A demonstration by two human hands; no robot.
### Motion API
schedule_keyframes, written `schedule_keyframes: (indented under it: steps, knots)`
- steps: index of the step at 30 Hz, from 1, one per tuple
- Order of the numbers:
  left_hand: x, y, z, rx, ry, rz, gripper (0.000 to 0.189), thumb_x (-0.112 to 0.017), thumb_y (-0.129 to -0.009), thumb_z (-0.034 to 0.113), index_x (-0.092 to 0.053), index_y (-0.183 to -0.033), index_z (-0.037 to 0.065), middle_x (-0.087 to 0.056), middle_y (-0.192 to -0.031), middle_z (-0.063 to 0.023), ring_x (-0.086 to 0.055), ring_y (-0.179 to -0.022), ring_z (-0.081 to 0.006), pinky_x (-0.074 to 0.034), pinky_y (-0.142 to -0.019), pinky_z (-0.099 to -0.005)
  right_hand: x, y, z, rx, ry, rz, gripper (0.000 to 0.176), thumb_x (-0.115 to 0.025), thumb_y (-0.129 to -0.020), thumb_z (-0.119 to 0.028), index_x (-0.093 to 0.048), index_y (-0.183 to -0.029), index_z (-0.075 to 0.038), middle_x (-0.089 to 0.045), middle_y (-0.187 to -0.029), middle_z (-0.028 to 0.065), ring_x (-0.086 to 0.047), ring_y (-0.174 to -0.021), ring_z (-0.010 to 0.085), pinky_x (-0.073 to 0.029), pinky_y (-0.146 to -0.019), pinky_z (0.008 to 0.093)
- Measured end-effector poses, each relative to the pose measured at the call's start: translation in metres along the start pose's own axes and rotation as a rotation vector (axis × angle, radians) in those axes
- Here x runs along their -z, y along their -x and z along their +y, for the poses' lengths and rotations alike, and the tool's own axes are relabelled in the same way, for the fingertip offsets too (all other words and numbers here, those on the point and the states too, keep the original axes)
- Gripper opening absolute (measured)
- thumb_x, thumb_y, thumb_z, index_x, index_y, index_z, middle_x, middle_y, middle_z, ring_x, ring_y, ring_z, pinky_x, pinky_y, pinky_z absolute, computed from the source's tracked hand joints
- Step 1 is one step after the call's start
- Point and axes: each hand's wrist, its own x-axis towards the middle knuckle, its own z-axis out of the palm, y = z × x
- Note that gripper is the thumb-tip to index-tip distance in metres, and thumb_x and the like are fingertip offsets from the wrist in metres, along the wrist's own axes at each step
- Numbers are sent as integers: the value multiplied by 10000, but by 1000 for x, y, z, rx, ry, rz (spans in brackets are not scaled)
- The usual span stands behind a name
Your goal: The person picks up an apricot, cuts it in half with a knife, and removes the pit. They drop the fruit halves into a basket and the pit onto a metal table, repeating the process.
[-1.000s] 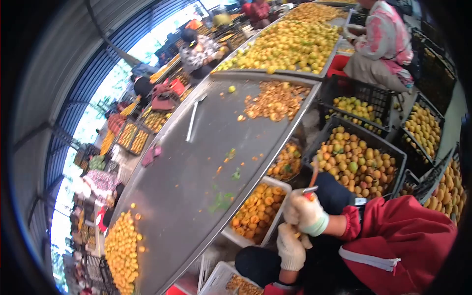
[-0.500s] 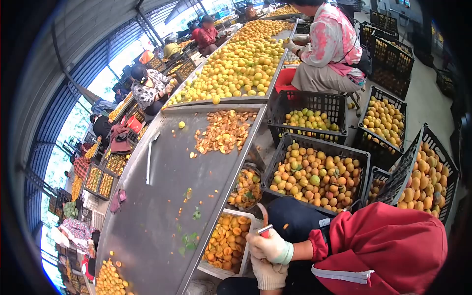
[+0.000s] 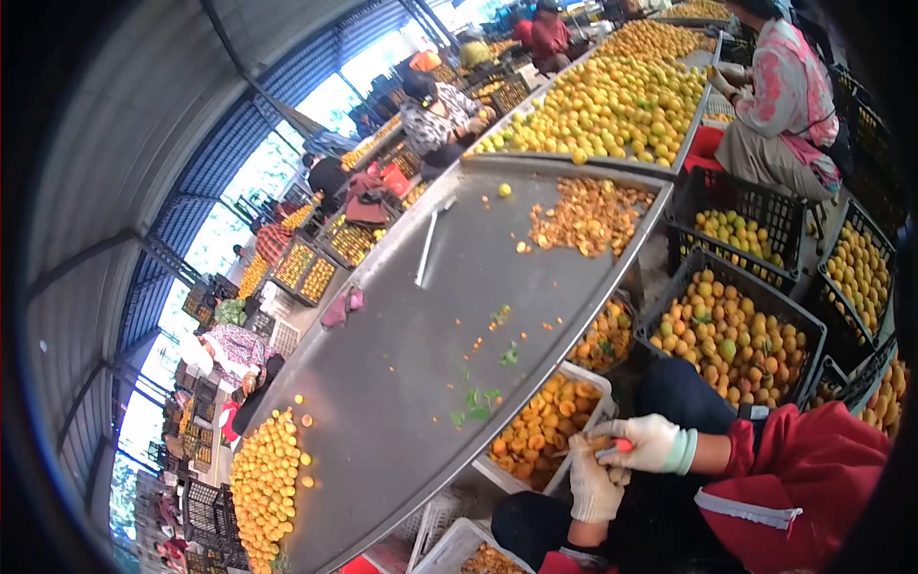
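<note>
My gloved right hand (image 3: 652, 444) is closed round a small tool with a red handle (image 3: 623, 445). Just below and left of it, my gloved left hand (image 3: 595, 486) has its fingers curled at the tool's end, round something brownish orange that is too small to make out. Both hands are close together above my lap, beside a white crate (image 3: 602, 409) of halved orange fruit (image 3: 543, 430). Past the crate lies the sloping edge of a grey metal table (image 3: 411, 373).
Black crates of whole fruit (image 3: 732, 340) stand at the right. The table bears fruit pieces (image 3: 588, 218), leaves and a yellow fruit pile (image 3: 266, 483). A person in pink and white (image 3: 789, 86) sits at the upper right; others work at the left.
The view has swung left, so the scene appears further right. My hands have changed pose: the tool's metal end, visible before, is now hidden between them, and my left hand's fingers have come up to it.
</note>
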Motion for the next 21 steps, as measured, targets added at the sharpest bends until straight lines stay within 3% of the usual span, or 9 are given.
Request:
schedule_keyframes:
  steps: [6,8,9,10,12,13,14,17,21]
  knots:
    - [33,2,5,-311,-584,-133,442,-380,-992,475,-536,-893,74,-531,-662,-24,-464,-480,-126,-366,-443,-249,-3,-15,9,85,184,-69,439,-666,-862,-408,-603,-1167,-98,-673,-923,149,-659,-890,327,-524,-766,377]
    - [34,6,12,-541,-996,-224,339,-395,-1004,357,-524,-909,58,-544,-704,-53,-524,-543,-150,-405,-465,-283,-3,-14,14,104,214,-90,375,-660,-863,-356,-614,-1134,-101,-661,-858,135,-657,-847,324,-523,-733,388]
    - [41,-6,11,-921,-1342,-197,275,-418,-1003,301,-533,-954,56,-549,-753,-67,-545,-610,-163,-426,-511,-321,-1,-13,14,136,241,-96,345,-656,-859,-326,-618,-1120,-104,-660,-852,130,-658,-839,319,-524,-725,388]
    - [50,-12,7,-920,-1334,-210,275,-418,-1003,301,-533,-954,56,-549,-753,-67,-545,-610,-163,-426,-511,-321,0,-10,13,164,265,-107,316,-651,-855,-297,-623,-1106,-107,-658,-845,126,-659,-830,314,-526,-716,389]
    - [36,7,24,-68,-585,-372,381,-411,-997,412,-538,-1026,54,-550,-780,-72,-548,-649,-173,-429,-557,-329,2,-5,11,172,213,-41,305,-642,-842,-246,-627,-1116,-114,-657,-840,127,-661,-816,313,-529,-704,390]
    - [59,-19,9,207,93,-541,517,-359,-983,539,-539,-1061,61,-537,-762,-53,-539,-648,-168,-422,-570,-303,3,-4,13,203,151,5,312,-637,-839,-233,-628,-1129,-119,-660,-846,127,-660,-809,313,-529,-701,390]
    - [72,-33,-1,226,290,-585,647,-315,-949,640,-532,-1142,62,-592,-873,-76,-566,-701,-174,-423,-573,-267,2,-3,14,234,86,49,320,-633,-835,-220,-629,-1141,-125,-662,-852,128,-660,-802,314,-529,-698,391]
    - [33,-11,12,7,301,-237,602,-399,-952,575,-566,-1156,35,-620,-1042,-140,-583,-956,-274,-490,-800,-393,4,-1,18,309,98,-1,340,-630,-834,-205,-630,-1167,-136,-677,-900,127,-663,-820,314,-532,-710,385]
    - [83,-51,9,-20,373,-255,612,-395,-954,565,-548,-1162,11,-622,-1006,-141,-592,-953,-301,-480,-903,-459,-3,-2,25,272,23,-81,319,-677,-837,-225,-658,-1143,-137,-695,-915,116,-677,-832,291,-539,-721,353]
